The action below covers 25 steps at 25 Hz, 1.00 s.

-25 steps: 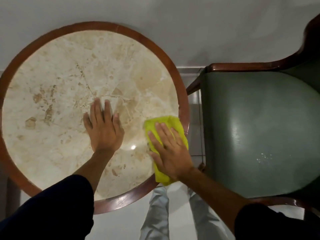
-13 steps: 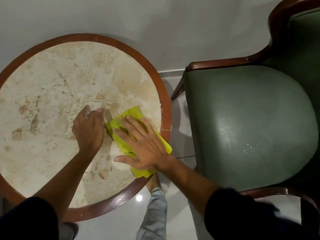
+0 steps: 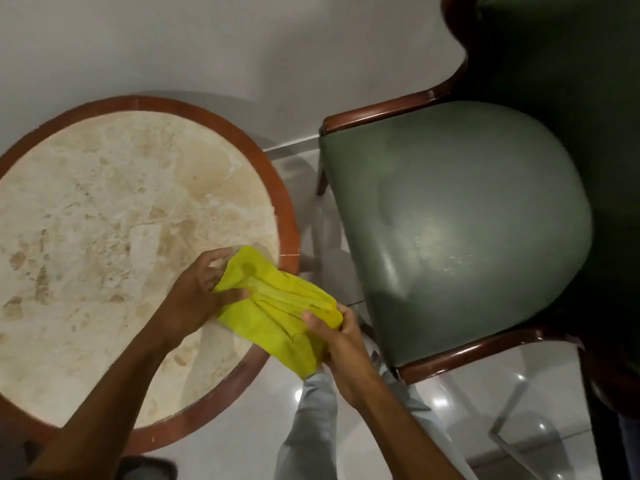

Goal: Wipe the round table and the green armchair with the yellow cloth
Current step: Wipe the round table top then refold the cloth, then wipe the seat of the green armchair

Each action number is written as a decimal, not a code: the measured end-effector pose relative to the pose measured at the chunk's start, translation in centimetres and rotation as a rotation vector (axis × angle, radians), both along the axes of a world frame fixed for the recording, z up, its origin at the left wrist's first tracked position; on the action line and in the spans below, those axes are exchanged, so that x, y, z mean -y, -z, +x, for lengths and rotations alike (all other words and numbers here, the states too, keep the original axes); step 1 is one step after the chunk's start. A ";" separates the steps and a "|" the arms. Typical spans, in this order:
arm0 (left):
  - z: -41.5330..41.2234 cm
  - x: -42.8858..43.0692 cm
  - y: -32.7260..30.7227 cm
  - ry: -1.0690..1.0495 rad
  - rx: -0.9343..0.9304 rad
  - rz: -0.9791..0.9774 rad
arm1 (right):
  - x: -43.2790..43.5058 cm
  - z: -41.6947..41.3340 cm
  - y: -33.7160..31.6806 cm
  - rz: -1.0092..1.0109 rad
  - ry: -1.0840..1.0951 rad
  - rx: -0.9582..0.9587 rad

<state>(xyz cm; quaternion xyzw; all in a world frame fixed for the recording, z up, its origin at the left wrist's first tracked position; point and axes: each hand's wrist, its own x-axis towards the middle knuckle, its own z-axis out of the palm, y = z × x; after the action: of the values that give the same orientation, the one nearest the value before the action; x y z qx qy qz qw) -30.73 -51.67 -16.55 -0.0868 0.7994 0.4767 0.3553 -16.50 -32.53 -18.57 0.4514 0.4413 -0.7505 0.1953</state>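
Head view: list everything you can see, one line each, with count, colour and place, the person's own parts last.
table: one, round, beige marble top with reddish-brown wooden rim, left side.
armchair: one, green seat and back, dark reddish wooden frame, right side.
cloth: one, yellow, bunched between both hands over the table's right edge.
floor: one, glossy pale tiles, bottom middle and right.
wall: one, white, across the top.
trouser legs: two, light grey, bottom centre.
left hand: one, gripping the cloth's left end.
right hand: one, gripping the cloth's right end.

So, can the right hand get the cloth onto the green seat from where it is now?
Probably yes. The right hand grips the yellow cloth just beside the green armchair, with only bare floor between; the left hand must let go first.
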 end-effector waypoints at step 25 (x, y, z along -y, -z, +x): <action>-4.0 -13.5 10.2 0.511 -0.858 -0.814 | -26.6 -12.2 8.1 1.607 -0.610 0.077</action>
<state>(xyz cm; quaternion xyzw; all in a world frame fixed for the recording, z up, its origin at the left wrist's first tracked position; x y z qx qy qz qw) -34.78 -38.22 -26.72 0.1769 0.9828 0.0281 0.0453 -28.72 -5.93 -26.64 0.3397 0.9339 -0.1091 0.0245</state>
